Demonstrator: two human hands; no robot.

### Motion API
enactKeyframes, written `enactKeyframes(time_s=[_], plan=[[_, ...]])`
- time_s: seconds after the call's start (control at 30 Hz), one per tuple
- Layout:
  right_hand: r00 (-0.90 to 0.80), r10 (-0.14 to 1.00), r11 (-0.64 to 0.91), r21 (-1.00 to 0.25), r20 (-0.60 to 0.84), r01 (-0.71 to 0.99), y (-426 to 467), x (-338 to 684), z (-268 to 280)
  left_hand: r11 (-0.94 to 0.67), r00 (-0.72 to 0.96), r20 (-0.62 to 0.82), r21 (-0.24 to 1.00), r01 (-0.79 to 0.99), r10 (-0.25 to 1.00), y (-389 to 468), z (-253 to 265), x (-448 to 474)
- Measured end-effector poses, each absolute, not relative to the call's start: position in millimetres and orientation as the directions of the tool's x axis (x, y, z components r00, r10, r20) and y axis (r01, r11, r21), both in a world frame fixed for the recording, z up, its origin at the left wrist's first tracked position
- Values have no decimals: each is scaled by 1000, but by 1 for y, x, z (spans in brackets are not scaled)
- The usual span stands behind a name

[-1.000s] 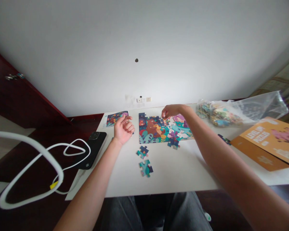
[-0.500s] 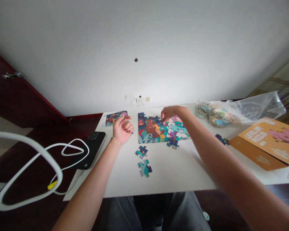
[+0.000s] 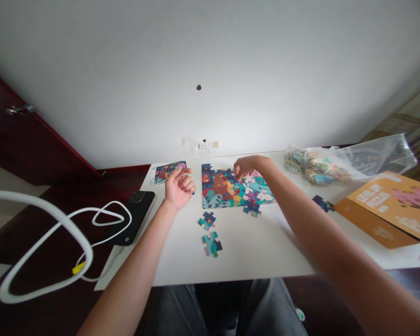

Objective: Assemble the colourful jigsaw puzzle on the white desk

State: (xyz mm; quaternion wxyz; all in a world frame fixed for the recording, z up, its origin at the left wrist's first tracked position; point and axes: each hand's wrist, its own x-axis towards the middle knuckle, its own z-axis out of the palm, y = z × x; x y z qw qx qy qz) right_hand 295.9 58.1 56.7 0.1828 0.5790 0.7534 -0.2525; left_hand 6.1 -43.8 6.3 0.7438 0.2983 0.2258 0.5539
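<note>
My right hand (image 3: 250,166) reaches over the upper edge of a partly assembled jigsaw puzzle (image 3: 219,189), fingers bent down and pinched on a dark puzzle piece at that edge, mostly hidden by the hand. The puzzle shows a bear, rabbits and leaves. My left hand (image 3: 179,188) is palm up left of the puzzle, fingers loosely curled and apart, holding nothing. Behind it lies a picture sheet (image 3: 163,173), and a puzzle piece peeks out by its fingers. Nearer me lie a loose puzzle piece (image 3: 207,220) and a teal puzzle piece (image 3: 211,244). A dark puzzle piece (image 3: 252,208) touches the puzzle's lower edge.
Clear plastic bags of pieces (image 3: 322,168) and an orange puzzle box (image 3: 388,205) stand on the right, with a dark puzzle piece (image 3: 322,203) beside the box. On the left are a black phone (image 3: 135,217) and a looped white cable (image 3: 87,242). A wall rises behind.
The view has shifted very slightly. Both hands stay in nearly the same places, the right still at the puzzle's upper edge; the loose pieces have not moved on the table.
</note>
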Motion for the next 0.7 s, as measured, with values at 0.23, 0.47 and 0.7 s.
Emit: enactKeyframes(time_s=[0.23,0.47,0.7], plan=[[-242,789,158,-195,-564,968,54,293,59,207,296,10,694,-689,955,-43,6,5],[-262,791,229,-129,-553,965,51,287,63,216,316,14,701,-680,949,-43,6,5],[-259,782,192,-175,-567,966,57,293,58,213,296,-8,713,-668,955,-45,8,7]])
